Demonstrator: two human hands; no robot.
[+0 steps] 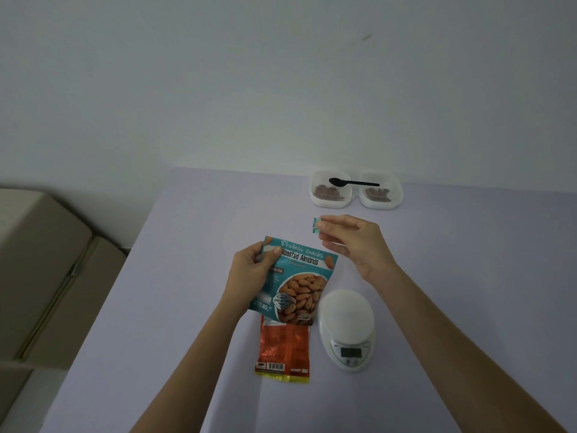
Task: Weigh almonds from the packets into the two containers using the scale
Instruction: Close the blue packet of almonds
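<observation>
Packet-opening step: left hand (249, 264) grips teal foil roasted-almond packet (295, 281) above pale lilac worktop (187, 307); right hand (349, 242) pinches torn teal strip (315, 225), seemingly fully detached. Next: pour into white containers (331, 190) via white round scale (346, 326).

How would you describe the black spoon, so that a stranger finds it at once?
Look at the far edge of the lilac table, where two white containers holding almonds stand side by side. The black spoon lies across their rims, bowl toward the left. It is the only black, slender thing there.
</observation>
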